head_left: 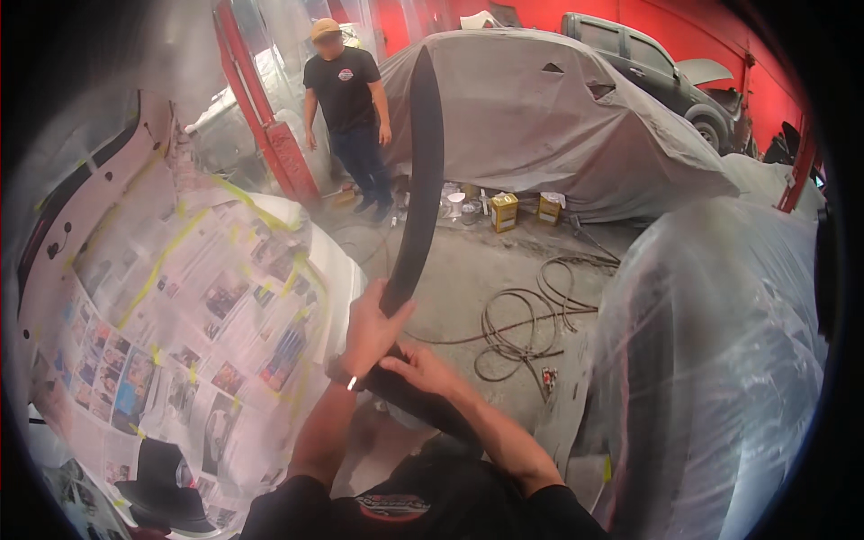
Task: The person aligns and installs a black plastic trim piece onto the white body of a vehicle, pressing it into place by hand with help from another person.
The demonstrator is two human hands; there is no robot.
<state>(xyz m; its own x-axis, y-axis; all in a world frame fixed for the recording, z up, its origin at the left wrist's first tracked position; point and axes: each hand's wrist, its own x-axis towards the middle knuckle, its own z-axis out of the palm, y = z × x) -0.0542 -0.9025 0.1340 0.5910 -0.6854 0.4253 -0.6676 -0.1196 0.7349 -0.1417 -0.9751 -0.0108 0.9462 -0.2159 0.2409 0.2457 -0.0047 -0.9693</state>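
Note:
A long, curved black trim strip (pixel 425 171) stands upright before me, its narrow tip pointing up and its lower end running down toward my chest. My left hand (pixel 372 326) is closed around it near the middle, with a dark band on that wrist. Just below, my right hand (pixel 421 367) grips the strip from the other side, thumb lying along it. The two hands are close together. To the left is a car body covered in taped newspaper (pixel 216 333) and plastic film.
A coiled hose (pixel 531 328) lies on the concrete floor. Yellow cans (pixel 504 213) stand by a grey-sheeted vehicle (pixel 531 117). Another person (pixel 346 99) stands near a red post (pixel 270 126). Plastic-wrapped bodywork (pixel 720 360) is at right, a dark vehicle (pixel 648 67) behind.

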